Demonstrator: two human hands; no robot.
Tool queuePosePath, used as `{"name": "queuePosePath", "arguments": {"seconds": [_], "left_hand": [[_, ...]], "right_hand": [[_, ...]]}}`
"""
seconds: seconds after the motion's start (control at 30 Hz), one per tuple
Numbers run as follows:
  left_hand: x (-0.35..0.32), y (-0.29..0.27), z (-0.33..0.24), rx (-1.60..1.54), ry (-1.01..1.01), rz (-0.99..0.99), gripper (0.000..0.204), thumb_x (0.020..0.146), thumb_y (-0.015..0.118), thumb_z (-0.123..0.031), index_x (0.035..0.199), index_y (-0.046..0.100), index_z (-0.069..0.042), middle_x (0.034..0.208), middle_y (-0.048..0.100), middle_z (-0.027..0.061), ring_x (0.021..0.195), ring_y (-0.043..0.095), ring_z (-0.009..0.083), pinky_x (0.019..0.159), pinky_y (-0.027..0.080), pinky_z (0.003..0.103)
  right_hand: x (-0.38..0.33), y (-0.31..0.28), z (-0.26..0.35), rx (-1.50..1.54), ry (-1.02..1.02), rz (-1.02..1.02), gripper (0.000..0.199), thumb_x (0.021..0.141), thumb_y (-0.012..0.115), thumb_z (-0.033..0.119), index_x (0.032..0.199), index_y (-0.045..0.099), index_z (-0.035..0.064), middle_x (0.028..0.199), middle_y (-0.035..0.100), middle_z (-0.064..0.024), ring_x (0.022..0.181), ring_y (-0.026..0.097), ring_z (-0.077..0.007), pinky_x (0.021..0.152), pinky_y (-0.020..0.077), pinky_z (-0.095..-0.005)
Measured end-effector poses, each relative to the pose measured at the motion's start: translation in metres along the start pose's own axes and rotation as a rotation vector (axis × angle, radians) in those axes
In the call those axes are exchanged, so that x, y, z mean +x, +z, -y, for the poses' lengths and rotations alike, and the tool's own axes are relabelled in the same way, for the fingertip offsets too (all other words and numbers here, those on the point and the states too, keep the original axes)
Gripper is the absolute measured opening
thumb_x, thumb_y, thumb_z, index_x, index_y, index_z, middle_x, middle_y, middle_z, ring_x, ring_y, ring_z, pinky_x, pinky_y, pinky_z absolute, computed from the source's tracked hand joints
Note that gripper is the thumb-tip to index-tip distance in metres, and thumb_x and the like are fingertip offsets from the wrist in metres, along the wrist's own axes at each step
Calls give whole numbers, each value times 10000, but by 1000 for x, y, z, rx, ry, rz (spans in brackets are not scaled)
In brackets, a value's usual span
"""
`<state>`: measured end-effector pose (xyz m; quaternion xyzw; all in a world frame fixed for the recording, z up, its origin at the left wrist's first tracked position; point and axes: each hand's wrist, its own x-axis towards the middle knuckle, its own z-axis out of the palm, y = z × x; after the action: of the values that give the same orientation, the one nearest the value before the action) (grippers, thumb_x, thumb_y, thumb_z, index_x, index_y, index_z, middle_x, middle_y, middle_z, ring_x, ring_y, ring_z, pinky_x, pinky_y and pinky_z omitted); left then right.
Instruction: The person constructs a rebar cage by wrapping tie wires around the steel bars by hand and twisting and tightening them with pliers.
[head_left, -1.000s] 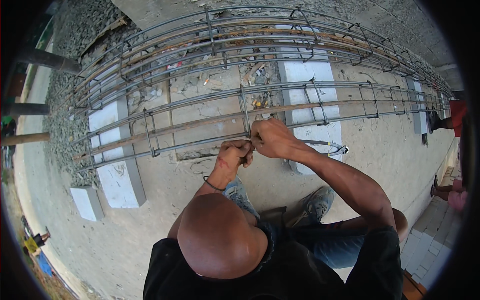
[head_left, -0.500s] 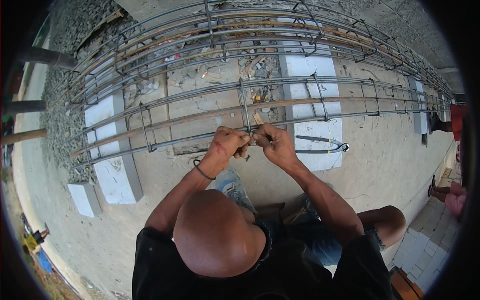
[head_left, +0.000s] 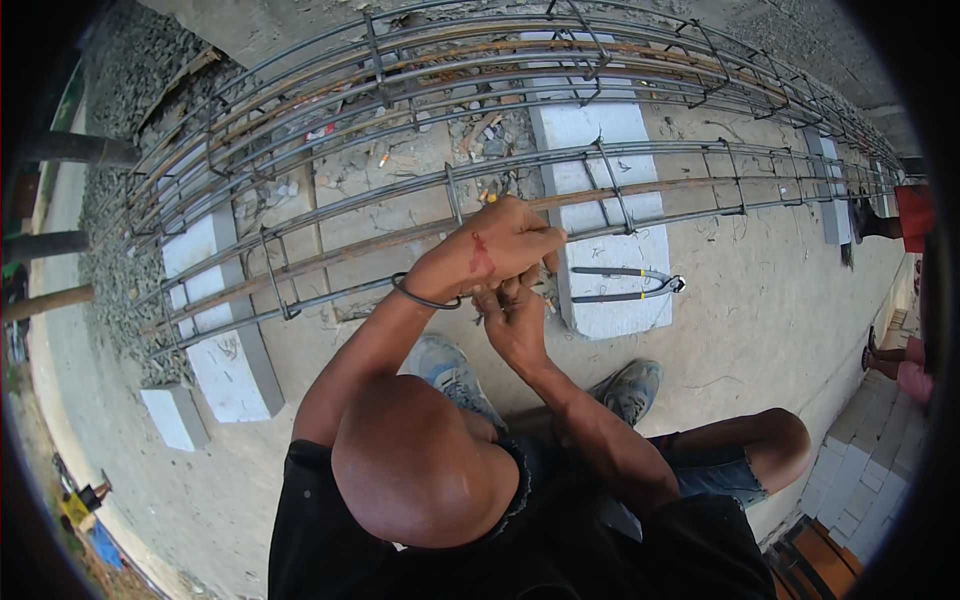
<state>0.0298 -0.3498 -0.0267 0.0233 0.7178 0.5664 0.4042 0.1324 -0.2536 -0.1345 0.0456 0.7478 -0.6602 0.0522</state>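
Head view shows left hand [head_left: 503,248] beyond right hand [head_left: 518,322] at a metal cage [head_left: 400,238], grips unclear, apparently tying, likely needing a twist next.

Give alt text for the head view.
A crouching person holds left hand and right hand close together at a rebar cage. End-cutting pincers lie on a white block to the right; another rebar cage lies beyond.

Left fingers [head_left: 544,243] curl just ahead of the bent right fingers [head_left: 514,294].
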Motion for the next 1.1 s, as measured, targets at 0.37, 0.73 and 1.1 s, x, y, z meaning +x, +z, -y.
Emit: {"name": "queuePosePath", "arguments": {"seconds": [0.37, 0.73, 1.1], "left_hand": [[-31, -31, 80, 616, -86, -468, 386, 885, 552, -362, 865, 681, 2, 668, 629, 172, 663, 625, 320, 657, 479, 373], [-5, -21, 86, 681, -137, -495, 359, 797, 631, -386, 786, 706, -35, 761, 654, 209, 783, 633, 368, 736, 489, 413], [1, -23, 90, 663, -82, -520, 329, 775, 638, -369, 746, 703, -48, 761, 649, 200, 782, 625, 383, 780, 479, 417]], "right_hand": [[22, -16, 53, -558, -219, 119, 223, 830, 635, 167, 821, 579, -49, 687, 610, -213, 651, 617, -372, 604, 481, -440], [36, -11, 37, -658, -202, 300, 272, 871, 557, 172, 720, 614, -47, 643, 601, -232, 589, 609, -359, 582, 473, -414], [27, -11, 29, 613, 848, 195, 252, 917, 568, 251, 854, 612, 11, 719, 607, -49, 541, 553, -126, 481, 457, -243]]}}
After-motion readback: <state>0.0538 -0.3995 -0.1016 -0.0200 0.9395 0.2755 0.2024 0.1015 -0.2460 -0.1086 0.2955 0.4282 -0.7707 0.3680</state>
